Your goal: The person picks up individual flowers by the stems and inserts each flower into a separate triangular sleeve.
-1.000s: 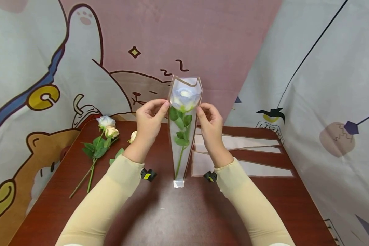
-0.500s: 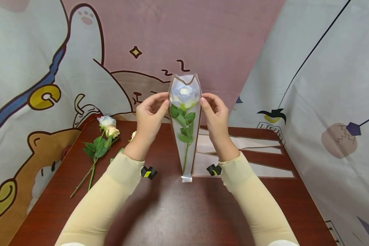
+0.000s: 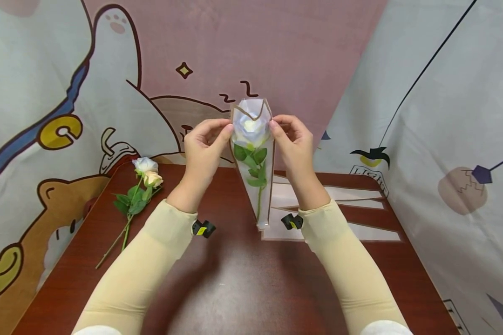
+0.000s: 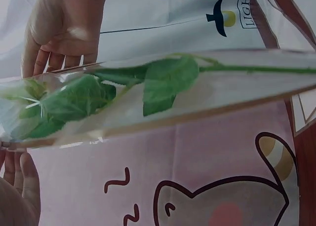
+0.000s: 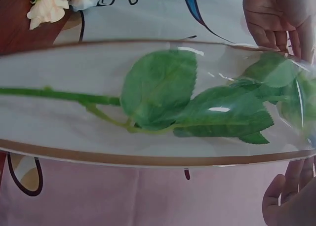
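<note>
Between my two hands a pale blue-white artificial rose (image 3: 251, 131) stands inside a clear flower sleeve (image 3: 271, 186) with brown edging. My left hand (image 3: 204, 146) pinches the sleeve's left edge beside the bloom, thumb towards me. On the opposite edge, at about the same height, my right hand (image 3: 295, 146) pinches with thumb and fingers. Green leaves (image 5: 158, 88) and the stem (image 4: 256, 68) show through the film in both wrist views. The sleeve's narrow lower end points down near the flat sleeves; whether it touches the table is unclear.
Two loose roses, one bluish white (image 3: 145, 165) and one cream (image 3: 152, 179), lie at the table's left. Several flat white sleeves (image 3: 373, 232) with brown borders lie on the right of the dark red table (image 3: 234, 288). A cartoon-printed cloth (image 3: 310, 56) hangs behind.
Both hands have risen a little along with the sleeved rose. The sleeve's lower end has swung up and to the right, and its top has shifted slightly. Both hands still pinch the edges.
</note>
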`<state>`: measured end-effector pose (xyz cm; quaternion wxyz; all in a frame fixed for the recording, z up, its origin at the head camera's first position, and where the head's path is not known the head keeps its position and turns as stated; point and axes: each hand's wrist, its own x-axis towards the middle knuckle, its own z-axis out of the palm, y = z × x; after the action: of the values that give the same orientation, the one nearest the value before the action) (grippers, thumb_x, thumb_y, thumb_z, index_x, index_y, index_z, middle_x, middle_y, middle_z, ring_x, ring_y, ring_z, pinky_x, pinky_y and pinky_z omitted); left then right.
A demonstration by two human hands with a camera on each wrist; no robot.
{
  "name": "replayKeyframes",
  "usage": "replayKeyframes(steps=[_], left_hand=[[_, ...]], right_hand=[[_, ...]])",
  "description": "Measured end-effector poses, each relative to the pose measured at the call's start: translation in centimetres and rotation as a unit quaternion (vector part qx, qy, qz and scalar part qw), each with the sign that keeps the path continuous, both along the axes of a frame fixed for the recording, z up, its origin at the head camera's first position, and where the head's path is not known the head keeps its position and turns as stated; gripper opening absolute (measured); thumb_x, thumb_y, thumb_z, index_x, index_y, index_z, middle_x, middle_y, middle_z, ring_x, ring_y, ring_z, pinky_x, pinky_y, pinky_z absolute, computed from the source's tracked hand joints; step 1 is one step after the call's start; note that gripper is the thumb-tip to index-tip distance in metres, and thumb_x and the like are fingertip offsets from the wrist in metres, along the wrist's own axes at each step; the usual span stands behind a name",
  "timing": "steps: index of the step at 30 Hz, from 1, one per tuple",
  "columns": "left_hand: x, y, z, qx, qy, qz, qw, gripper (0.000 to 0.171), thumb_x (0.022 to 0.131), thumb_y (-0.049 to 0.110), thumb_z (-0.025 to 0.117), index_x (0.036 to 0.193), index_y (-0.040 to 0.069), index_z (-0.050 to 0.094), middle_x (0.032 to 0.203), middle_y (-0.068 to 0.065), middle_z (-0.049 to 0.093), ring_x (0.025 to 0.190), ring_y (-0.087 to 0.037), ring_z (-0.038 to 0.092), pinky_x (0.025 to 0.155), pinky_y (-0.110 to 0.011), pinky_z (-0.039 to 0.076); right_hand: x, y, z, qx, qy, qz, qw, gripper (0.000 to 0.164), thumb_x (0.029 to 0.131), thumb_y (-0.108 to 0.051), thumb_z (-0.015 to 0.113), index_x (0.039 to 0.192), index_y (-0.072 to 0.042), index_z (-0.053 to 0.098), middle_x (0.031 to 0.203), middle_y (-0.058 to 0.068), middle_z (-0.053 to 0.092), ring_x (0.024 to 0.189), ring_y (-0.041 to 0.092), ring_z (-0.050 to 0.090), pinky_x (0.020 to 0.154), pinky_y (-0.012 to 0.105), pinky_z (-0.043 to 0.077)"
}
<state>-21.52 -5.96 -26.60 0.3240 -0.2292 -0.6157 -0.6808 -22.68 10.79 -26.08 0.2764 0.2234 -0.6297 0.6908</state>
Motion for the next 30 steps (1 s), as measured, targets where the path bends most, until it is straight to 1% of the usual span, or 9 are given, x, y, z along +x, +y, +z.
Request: replayKeyframes(steps=[6, 8, 12, 16, 20, 22, 24, 27, 30], left_hand=[[0.1, 0.0, 0.2, 0.040, 0.015, -0.002, 0.9991, 0.013, 0.079, -0.003, 0.060, 0.087, -0.014, 0.060, 0.076, -0.015, 0.062, 0.062, -0.020, 0.057, 0.058, -0.024, 0.049], [0.1, 0.0, 0.2, 0.060, 0.021, -0.004, 0.9980, 0.013, 0.080, -0.003, 0.059, 0.086, -0.014, 0.059, 0.073, -0.015, 0.061, 0.058, -0.020, 0.055, 0.056, -0.025, 0.049], [0.0, -0.1, 0.2, 0.101, 0.028, -0.016, 0.9944, 0.012, 0.080, -0.004, 0.059, 0.085, -0.014, 0.060, 0.071, -0.015, 0.060, 0.055, -0.019, 0.053, 0.053, -0.026, 0.048], [-0.1, -0.3, 0.0, 0.123, 0.014, -0.038, 0.9916, 0.009, 0.080, -0.003, 0.059, 0.085, -0.010, 0.062, 0.071, -0.013, 0.062, 0.058, -0.020, 0.055, 0.055, -0.028, 0.049], [-0.2, -0.5, -0.6, 0.105, -0.015, -0.059, 0.9926, 0.015, 0.082, 0.000, 0.058, 0.092, -0.011, 0.060, 0.078, -0.018, 0.063, 0.068, -0.023, 0.060, 0.061, -0.031, 0.052], [-0.3, -0.7, -1.3, 0.088, -0.039, -0.068, 0.9931, 0.020, 0.082, 0.002, 0.058, 0.096, -0.011, 0.059, 0.082, -0.020, 0.062, 0.073, -0.025, 0.060, 0.063, -0.032, 0.052], [-0.5, -0.9, -2.3, 0.074, -0.073, -0.082, 0.9912, 0.024, 0.082, 0.005, 0.059, 0.101, -0.010, 0.058, 0.087, -0.020, 0.062, 0.077, -0.026, 0.061, 0.065, -0.032, 0.052], [-1.1, -1.1, -4.5, 0.032, -0.130, -0.094, 0.9865, 0.028, 0.082, 0.011, 0.060, 0.105, -0.005, 0.058, 0.093, -0.018, 0.062, 0.082, -0.026, 0.061, 0.068, -0.032, 0.052], [-1.4, -1.2, -7.2, -0.037, -0.189, -0.102, 0.9759, 0.031, 0.082, 0.018, 0.061, 0.108, 0.002, 0.059, 0.098, -0.013, 0.062, 0.087, -0.025, 0.060, 0.071, -0.031, 0.051]], right_hand=[[-1.0, 0.3, -0.8, -0.063, -0.007, -0.001, 0.998, 0.008, 0.081, -0.004, 0.061, 0.084, 0.004, 0.060, 0.072, 0.004, 0.056, 0.065, 0.012, 0.048, 0.060, 0.023, 0.041], [-1.1, 0.2, -1.0, -0.079, -0.009, -0.005, 0.997, 0.008, 0.081, -0.006, 0.061, 0.083, 0.002, 0.061, 0.072, 0.004, 0.055, 0.065, 0.013, 0.049, 0.061, 0.023, 0.042], [-1.0, -0.2, -1.1, -0.092, -0.008, -0.007, 0.996, 0.009, 0.081, -0.007, 0.062, 0.083, 0.001, 0.060, 0.071, 0.005, 0.054, 0.063, 0.016, 0.048, 0.060, 0.024, 0.043], [-0.9, -0.6, -1.3, -0.099, -0.012, -0.009, 0.995, 0.012, 0.081, -0.007, 0.062, 0.084, 0.004, 0.059, 0.072, 0.004, 0.055, 0.063, 0.014, 0.049, 0.059, 0.024, 0.044], [-1.1, -0.7, -1.6, -0.120, -0.029, -0.017, 0.992, 0.010, 0.081, -0.007, 0.062, 0.084, 0.002, 0.060, 0.073, 0.003, 0.055, 0.065, 0.012, 0.048, 0.059, 0.022, 0.043], [-1.2, -0.7, -1.8, -0.129, -0.039, -0.018, 0.991, 0.008, 0.081, -0.007, 0.062, 0.084, 0.001, 0.060, 0.073, 0.003, 0.054, 0.066, 0.012, 0.048, 0.059, 0.021, 0.042], [-1.4, -0.6, -2.1, -0.132, -0.046, -0.018, 0.990, 0.008, 0.081, -0.007, 0.062, 0.084, 0.000, 0.060, 0.073, 0.004, 0.054, 0.065, 0.012, 0.047, 0.058, 0.021, 0.042], [-1.6, -0.5, -2.6, -0.139, -0.056, -0.015, 0.989, 0.008, 0.081, -0.008, 0.062, 0.084, -0.001, 0.060, 0.074, 0.004, 0.054, 0.065, 0.013, 0.047, 0.058, 0.022, 0.041], [-1.9, -0.2, -3.1, -0.146, -0.062, -0.013, 0.987, 0.008, 0.081, -0.009, 0.062, 0.084, -0.002, 0.061, 0.076, 0.004, 0.054, 0.066, 0.013, 0.047, 0.059, 0.022, 0.041]])
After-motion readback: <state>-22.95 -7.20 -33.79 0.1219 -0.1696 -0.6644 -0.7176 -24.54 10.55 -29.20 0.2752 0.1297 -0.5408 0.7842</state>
